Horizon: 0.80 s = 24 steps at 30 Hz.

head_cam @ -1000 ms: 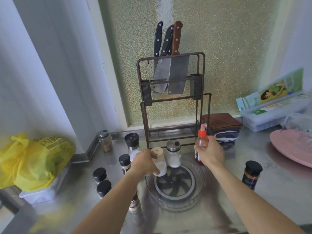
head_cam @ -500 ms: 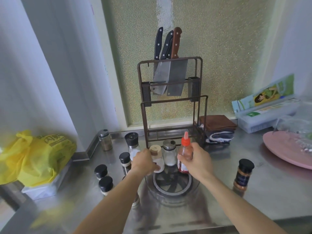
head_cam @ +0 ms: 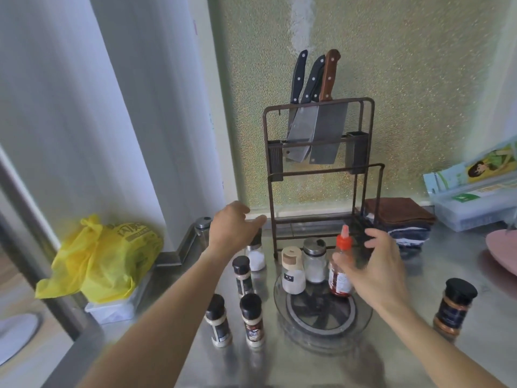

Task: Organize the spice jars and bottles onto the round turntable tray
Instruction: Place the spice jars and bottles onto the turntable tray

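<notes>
The clear round turntable tray (head_cam: 321, 347) sits on the steel counter in front of me. Three containers stand along its back: a white jar with a beige lid (head_cam: 292, 273), a glass jar with a metal lid (head_cam: 314, 261) and a red sauce bottle with an orange cap (head_cam: 340, 278). My right hand (head_cam: 376, 266) is just right of the bottle, fingers spread. My left hand (head_cam: 233, 228) hovers open over a black-topped salt grinder (head_cam: 256, 257). Three black-lidded jars (head_cam: 251, 322) stand left of the tray. An orange spice jar (head_cam: 453, 309) stands to its right.
A knife rack (head_cam: 319, 169) with cleavers stands right behind the tray. A metal-lidded jar (head_cam: 202, 228) is in the back left corner, next to a yellow bag (head_cam: 106, 256). Folded cloths (head_cam: 397, 219), a plastic box (head_cam: 475, 203) and a pink plate (head_cam: 503, 253) lie to the right.
My left hand let go of the beige-lidded jar on the tray and moved back-left over the grinder. My right hand brought the red bottle onto the tray and opened.
</notes>
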### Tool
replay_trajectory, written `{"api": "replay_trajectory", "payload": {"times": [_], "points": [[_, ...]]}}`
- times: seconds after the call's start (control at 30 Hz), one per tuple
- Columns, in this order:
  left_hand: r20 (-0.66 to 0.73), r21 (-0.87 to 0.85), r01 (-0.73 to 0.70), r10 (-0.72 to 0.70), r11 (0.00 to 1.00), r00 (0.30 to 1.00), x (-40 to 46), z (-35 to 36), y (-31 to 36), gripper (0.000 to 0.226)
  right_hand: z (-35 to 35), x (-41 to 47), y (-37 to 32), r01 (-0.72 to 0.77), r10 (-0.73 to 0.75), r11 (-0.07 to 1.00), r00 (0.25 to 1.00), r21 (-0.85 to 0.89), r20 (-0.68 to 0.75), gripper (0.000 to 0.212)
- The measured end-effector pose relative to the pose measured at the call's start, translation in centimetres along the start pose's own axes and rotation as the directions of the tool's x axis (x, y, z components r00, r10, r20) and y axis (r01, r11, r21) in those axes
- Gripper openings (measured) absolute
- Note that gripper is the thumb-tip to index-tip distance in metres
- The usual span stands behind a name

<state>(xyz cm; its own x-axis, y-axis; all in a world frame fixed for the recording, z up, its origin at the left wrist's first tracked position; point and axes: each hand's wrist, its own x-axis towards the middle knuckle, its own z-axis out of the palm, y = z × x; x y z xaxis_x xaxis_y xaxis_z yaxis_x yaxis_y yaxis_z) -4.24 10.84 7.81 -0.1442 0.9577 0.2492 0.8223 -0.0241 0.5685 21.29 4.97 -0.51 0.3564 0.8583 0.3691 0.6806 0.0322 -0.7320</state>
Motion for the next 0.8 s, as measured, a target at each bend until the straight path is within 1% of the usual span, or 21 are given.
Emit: {"api": "replay_trajectory", "payload": {"times": [0.07,0.1,0.13,0.2,0.3,0.4,0.53,0.67,0.8], "points": [[0.062,0.076,-0.003,-0.002,0.997,0.998,2.1,0.5,-1.4,0.062,-0.6,-0.6,-1.9,0.155,-0.152,0.988,0.98,0.018,-0.133,0.061],[0.112,0.104,0.001,-0.013,0.995,0.994,3.0,1.0,-2.1,0.067,-0.8,-0.7,-3.2,0.23,-0.224,0.973,0.962,0.018,-0.157,0.05],[0.162,0.121,0.005,-0.025,0.993,0.987,3.8,1.7,-2.7,0.071,-0.8,-0.7,-4.5,0.29,-0.284,0.957,0.948,0.023,-0.14,0.042],[0.237,0.133,0.002,-0.034,0.991,0.971,5.1,3.0,-3.6,0.08,0.0,-0.4,-6.8,0.355,-0.352,0.934,0.934,0.045,-0.053,0.032],[0.285,0.153,-0.016,-0.029,0.988,0.958,6.4,4.8,-4.6,0.088,2.3,0.9,-9.3,0.389,-0.394,0.918,0.917,0.075,0.062,0.028],[0.279,0.175,-0.02,-0.03,0.984,0.96,7.1,6.2,-5.4,0.08,5.5,2.8,-10.5,0.374,-0.38,0.925,0.902,0.069,0.204,0.033],[0.215,0.156,-0.021,-0.013,0.988,0.976,6.9,6.2,-6.1,0.071,8.6,4.8,-11.0,0.324,-0.318,0.945,0.886,0.04,0.338,0.046],[0.113,0.134,-0.082,0.066,0.988,0.991,5.2,2.8,-5.0,0.064,9.5,4.9,-11.3,0.299,-0.287,0.954,0.872,0.033,0.397,0.064],[-0.001,0.117,-0.216,0.218,0.969,0.976,2.5,-2.9,-1.2,0.06,7.7,3.7,-12.5,0.259,-0.277,0.961,0.871,0.099,0.406,0.085]]}}
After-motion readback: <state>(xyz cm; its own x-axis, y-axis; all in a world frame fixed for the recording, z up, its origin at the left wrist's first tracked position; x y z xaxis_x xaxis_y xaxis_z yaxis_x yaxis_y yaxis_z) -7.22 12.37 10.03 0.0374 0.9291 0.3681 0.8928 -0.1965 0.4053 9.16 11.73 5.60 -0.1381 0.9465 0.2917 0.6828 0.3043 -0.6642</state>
